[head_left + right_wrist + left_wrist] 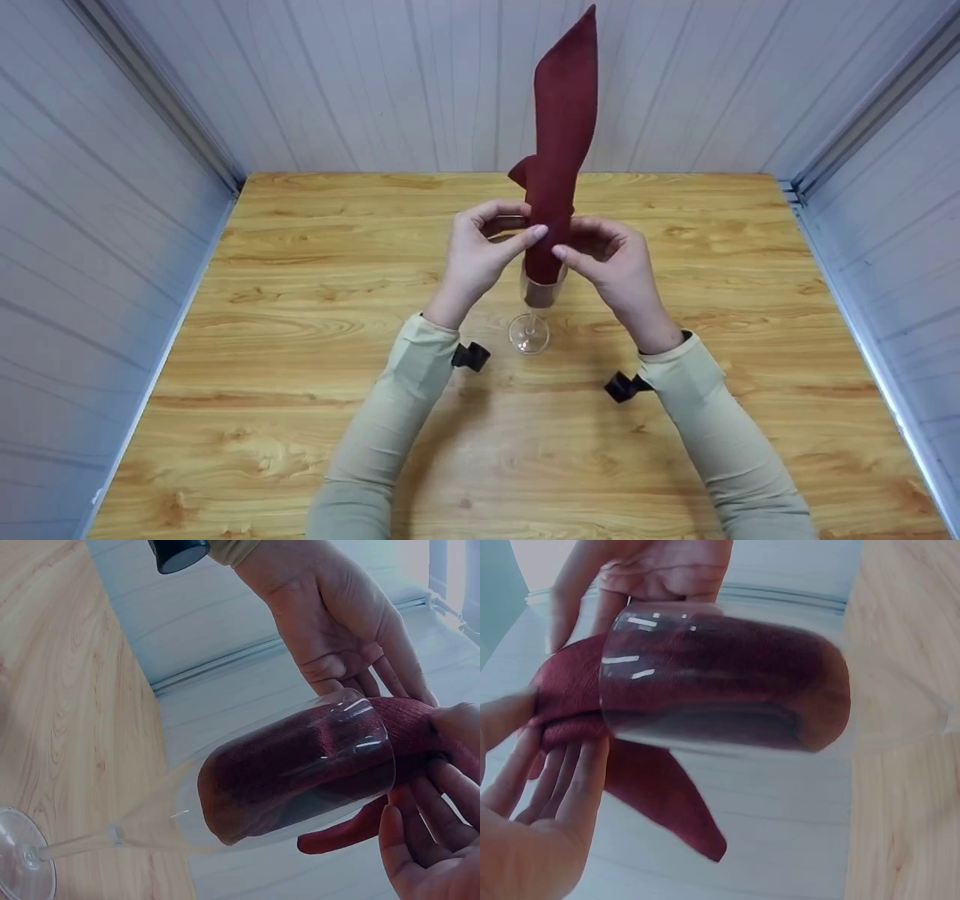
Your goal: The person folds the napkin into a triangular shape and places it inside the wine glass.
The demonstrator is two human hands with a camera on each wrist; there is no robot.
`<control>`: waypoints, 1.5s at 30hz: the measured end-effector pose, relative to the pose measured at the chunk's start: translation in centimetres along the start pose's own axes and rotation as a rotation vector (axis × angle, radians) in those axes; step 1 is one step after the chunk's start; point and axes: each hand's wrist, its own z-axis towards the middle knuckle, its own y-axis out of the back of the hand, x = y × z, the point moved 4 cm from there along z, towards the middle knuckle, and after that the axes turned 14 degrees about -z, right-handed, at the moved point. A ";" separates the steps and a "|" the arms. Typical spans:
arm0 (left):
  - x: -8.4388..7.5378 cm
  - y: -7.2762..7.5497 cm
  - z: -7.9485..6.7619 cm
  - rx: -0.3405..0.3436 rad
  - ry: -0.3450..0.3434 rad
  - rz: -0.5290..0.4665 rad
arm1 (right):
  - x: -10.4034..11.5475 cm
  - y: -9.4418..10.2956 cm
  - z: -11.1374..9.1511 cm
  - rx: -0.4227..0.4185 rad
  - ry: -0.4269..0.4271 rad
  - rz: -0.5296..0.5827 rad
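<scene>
A dark red cloth napkin (561, 127), folded into a tall shape with a pointed tip, stands upright with its lower end inside a clear stemmed glass (531, 330). My left hand (484, 244) pinches the napkin from the left just above the rim, thumb in front. From the right, my right hand (615, 259) pinches it at about the same height, its thumb also on the front. Through the glass wall in the left wrist view, the rolled napkin (727, 682) fills the bowl's upper part. A loose pointed flap hangs outside the rim in both wrist views.
The glass foot stands on a wood-grain table (315, 390). A pale panelled wall (360, 90) rises behind the table, with more panels at left and right. Small black wrist cameras (471, 357) stick out from both sleeves near the glass.
</scene>
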 end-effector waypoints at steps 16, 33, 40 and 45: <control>0.4 0.5 -1.0 0.084 0.020 -0.096 | 0.1 -0.3 -0.2 0.011 0.034 -0.031; 1.0 0.7 -2.5 0.104 -0.002 -0.030 | 0.8 -0.4 -1.3 0.033 0.067 -0.100; 1.4 1.0 -2.4 0.087 -0.030 -0.070 | -0.6 -0.3 -1.0 0.040 0.048 -0.073; 1.3 1.1 -1.8 0.038 0.004 -0.121 | -0.6 -0.4 -0.6 0.034 0.037 -0.005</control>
